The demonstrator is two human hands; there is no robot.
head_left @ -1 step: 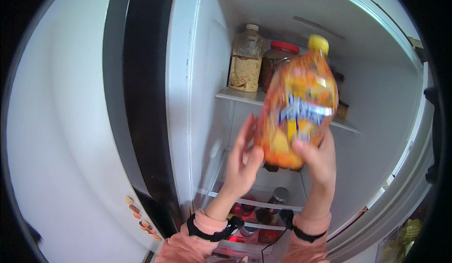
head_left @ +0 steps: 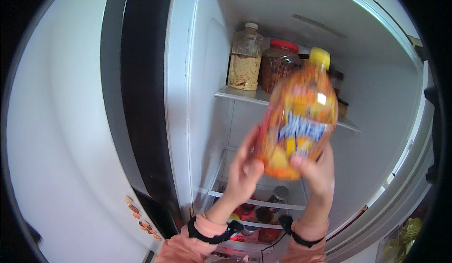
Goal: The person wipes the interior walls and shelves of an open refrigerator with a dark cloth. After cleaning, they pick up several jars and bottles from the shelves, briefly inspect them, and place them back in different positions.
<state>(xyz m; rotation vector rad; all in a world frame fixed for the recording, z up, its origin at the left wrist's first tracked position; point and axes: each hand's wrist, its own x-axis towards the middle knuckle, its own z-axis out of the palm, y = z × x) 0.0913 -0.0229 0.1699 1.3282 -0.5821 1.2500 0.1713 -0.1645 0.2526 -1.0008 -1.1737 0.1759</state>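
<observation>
A large clear plastic bottle [head_left: 301, 107] with a yellow cap is held up in front of an open fridge. Orange-red contents fill it, and its label is yellow and blue; motion blurs the outline. My left hand [head_left: 246, 169] closes against its lower left side, thumb toward the near face. Gripping the lower right side is my right hand [head_left: 319, 171], its thumb across the front. The bottle leans a little to the right at the top. It hides part of the upper glass shelf [head_left: 245, 95] and some jars behind it.
On the upper shelf stand a white-capped bottle of pale paste [head_left: 245, 67] and a red-lidded jar [head_left: 278, 60]. Lower shelves hold several jars, one grey-lidded [head_left: 281, 193]. The white door [head_left: 66, 112] swings out at left, with small magnets [head_left: 141, 220] on it.
Both hands have lowered the bottle slightly, and more of the red-lidded jar shows behind it. The grip looks the same.
</observation>
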